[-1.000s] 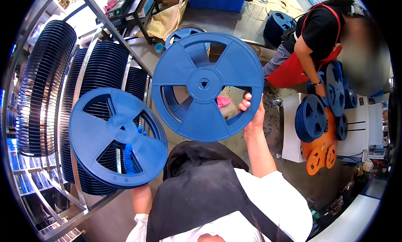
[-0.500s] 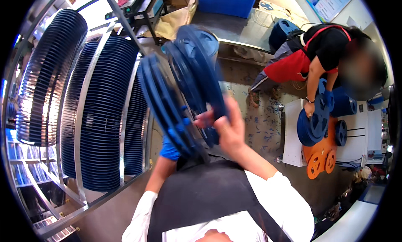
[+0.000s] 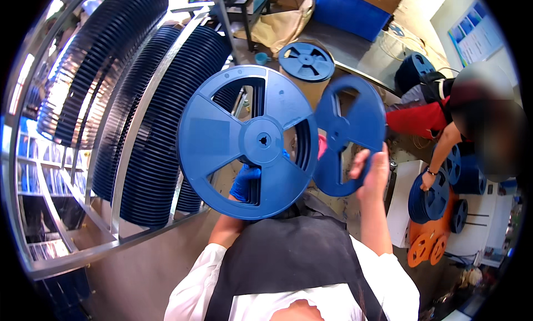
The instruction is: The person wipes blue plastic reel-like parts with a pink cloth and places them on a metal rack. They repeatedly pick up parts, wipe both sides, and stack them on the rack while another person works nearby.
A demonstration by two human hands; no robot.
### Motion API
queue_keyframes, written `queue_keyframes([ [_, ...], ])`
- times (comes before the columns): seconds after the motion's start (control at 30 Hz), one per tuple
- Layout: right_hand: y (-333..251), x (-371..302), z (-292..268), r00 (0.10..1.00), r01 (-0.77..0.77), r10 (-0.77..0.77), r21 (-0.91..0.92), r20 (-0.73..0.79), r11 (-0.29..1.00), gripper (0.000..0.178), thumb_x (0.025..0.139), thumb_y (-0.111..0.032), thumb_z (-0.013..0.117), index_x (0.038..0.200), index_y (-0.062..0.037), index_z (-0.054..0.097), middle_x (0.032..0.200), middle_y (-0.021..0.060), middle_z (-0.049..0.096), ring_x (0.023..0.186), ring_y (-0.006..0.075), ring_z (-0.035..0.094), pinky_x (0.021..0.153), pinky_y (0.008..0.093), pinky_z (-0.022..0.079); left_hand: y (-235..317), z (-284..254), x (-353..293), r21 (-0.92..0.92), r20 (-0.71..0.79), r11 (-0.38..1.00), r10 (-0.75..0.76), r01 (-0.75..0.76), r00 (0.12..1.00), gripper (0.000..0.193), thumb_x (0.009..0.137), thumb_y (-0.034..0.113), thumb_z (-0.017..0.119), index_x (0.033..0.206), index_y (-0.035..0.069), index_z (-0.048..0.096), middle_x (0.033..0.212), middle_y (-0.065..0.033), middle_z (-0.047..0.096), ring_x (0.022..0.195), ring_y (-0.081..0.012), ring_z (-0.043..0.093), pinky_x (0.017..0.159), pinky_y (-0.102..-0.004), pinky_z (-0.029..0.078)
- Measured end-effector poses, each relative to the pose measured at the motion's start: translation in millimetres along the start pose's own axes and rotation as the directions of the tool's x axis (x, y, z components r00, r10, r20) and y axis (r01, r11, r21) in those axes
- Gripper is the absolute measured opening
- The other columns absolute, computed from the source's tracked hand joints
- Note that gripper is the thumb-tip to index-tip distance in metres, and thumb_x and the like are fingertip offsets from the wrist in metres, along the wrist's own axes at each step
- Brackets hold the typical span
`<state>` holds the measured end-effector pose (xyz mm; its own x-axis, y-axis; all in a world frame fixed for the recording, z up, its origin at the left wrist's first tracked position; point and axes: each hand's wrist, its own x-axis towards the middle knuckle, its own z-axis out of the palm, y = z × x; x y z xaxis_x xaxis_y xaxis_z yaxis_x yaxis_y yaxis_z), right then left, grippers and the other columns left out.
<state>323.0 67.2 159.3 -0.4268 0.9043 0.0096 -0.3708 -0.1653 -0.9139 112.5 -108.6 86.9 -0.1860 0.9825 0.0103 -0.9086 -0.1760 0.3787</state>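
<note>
In front of my chest, a stack of blue plastic reels (image 3: pixel 214 133) shows its broad round face, with three cut-out windows and a small centre hole. My left hand (image 3: pixel 244 183), in a blue glove, is closed on this stack from behind, seen through a window; most of its fingers are hidden. Just to the right, a separate blue reel (image 3: pixel 362 118) stands on edge, slightly blurred. My bare right hand (image 3: pixel 373 175) grips its lower right rim, fingers at the window and thumb on the outer side.
On my left stands a metal rack (image 3: pixel 133 140) packed with rows of dark blue reels (image 3: pixel 172 121). Ahead, another reel (image 3: pixel 306 61) lies on a carton by a metal bench (image 3: pixel 355 49) bearing a blue bin (image 3: pixel 350 13). At right, a co-worker's hand (image 3: pixel 427 180) holds reels beside an orange-and-white machine.
The reels between my hands have turned from edge-on to face me. My right hand has moved right with one reel, apart from the left stack. The view has shifted.
</note>
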Motion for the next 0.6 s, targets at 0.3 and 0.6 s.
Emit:
queue_keyframes([
  [0.3,38,7,-49,0.949,-0.241,0.178,-0.231,-0.261,0.943,0.043,0.101,-0.037,0.044,0.135,-0.0101,0.041,0.071,0.0049,0.059,0.046,0.0072,0.049,0.04,0.0201,0.037,4,-4,-13,-0.12,0.023,0.99,0.08,-0.077,0.996,0.085,0.07,0.041,0.076,0.138,0.006,0.04,0.122,-0.0155,0.053,0.118,-0.033,0.051,0.102,-0.0463,0.045],
  [0.6,-5,15,-104,0.905,-0.374,0.396,0.153,-0.156,0.915,0.049,0.1,-0.045,0.035,0.091,-0.0032,0.059,0.078,0.0115,0.064,0.057,0.017,0.059,0.05,0.0274,0.046,5,-38,-149,0.832,-0.054,-0.545,0.11,0.106,0.992,0.055,0.087,0.023,0.064,0.137,0.006,0.046,0.128,-0.0167,0.054,0.115,-0.0345,0.053,0.103,-0.0455,0.038],
])
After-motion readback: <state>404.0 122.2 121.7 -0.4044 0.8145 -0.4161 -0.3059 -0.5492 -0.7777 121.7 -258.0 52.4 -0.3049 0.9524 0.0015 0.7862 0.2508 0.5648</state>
